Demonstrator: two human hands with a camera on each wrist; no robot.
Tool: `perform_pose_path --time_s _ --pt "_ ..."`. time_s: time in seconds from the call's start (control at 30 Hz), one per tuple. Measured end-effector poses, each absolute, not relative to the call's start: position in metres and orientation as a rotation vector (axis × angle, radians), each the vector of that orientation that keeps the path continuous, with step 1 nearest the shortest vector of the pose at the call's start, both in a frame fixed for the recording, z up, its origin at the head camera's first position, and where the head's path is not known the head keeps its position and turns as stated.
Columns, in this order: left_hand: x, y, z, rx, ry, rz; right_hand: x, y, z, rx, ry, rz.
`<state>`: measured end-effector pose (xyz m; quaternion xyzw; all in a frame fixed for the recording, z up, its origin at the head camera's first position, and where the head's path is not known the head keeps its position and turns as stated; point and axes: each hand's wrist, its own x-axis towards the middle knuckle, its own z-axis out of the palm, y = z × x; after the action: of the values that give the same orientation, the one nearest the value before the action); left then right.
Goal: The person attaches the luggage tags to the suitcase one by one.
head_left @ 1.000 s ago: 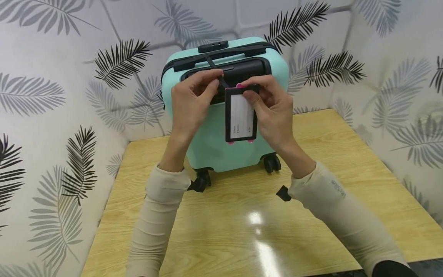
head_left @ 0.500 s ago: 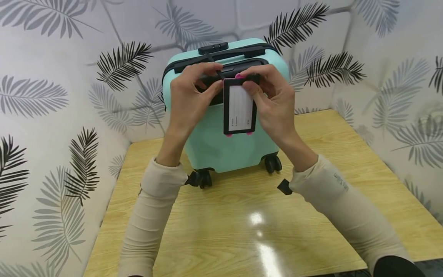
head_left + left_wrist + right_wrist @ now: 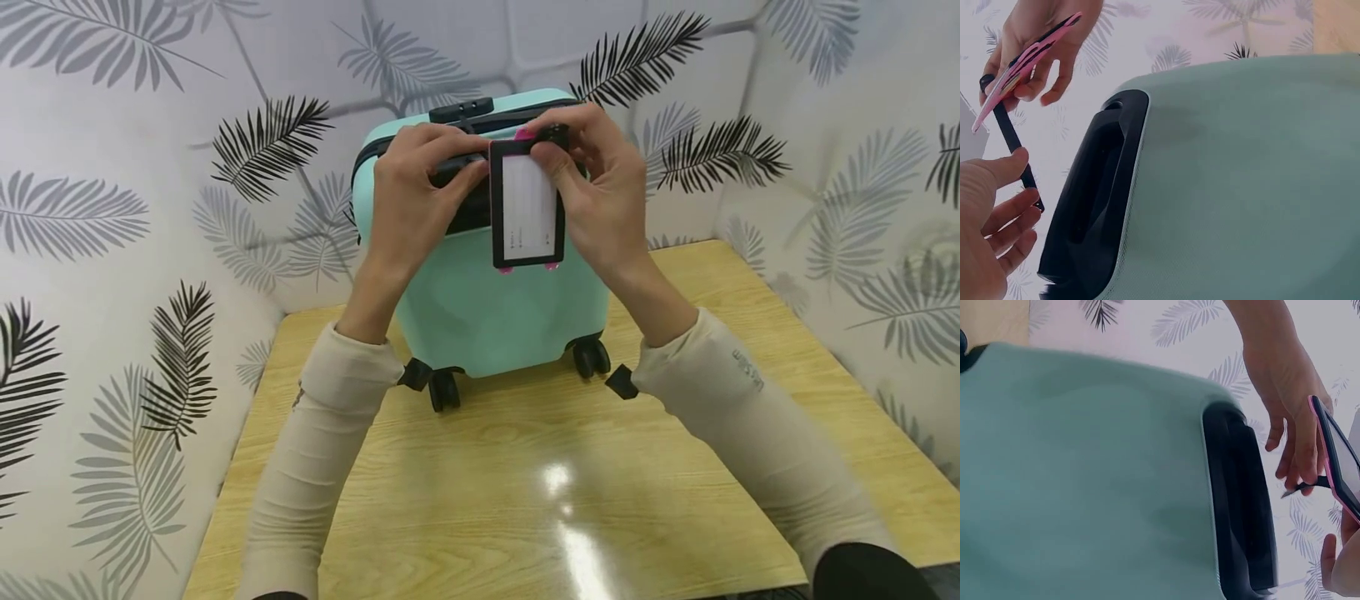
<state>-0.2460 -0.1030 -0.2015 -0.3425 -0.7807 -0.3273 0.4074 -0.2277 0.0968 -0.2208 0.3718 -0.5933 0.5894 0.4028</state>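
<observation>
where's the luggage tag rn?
Head view, centre top: the luggage tag hangs in front of the mint suitcase, by its black handle recess. The right hand pinches its top edge; the left hand holds its black strap.

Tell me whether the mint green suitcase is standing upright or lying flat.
Upright: the mint green hard-shell suitcase stands on its black wheels on the wooden table, handle end up.

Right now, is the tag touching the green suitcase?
Apart. The left wrist view shows the luggage tag held up in the right hand, with wallpaper visible between it and the suitcase.
</observation>
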Motion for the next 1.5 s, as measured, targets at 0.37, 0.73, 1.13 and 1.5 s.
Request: perform_pose_path --time_s 0.37,0.73,1.13,1.5 --pt "-0.254 -0.098 -0.198 -0.817 -2.069 -0.741 -0.247 0.101 -0.201 0.868 -1.532 1.553" --pt "-0.258 -0.098 -0.199 -0.747 -2.157 -0.769 -0.261 0.091 -0.191 0.710 -1.635 1.774" --pt "-0.258 -0.098 -0.194 -0.677 -2.168 -0.696 -0.269 0.086 -0.175 0.756 -1.706 1.712" --pt "-0.260 -0.100 -0.198 -0.620 -2.170 -0.658 -0.271 0.081 -0.194 0.711 -1.718 1.810"
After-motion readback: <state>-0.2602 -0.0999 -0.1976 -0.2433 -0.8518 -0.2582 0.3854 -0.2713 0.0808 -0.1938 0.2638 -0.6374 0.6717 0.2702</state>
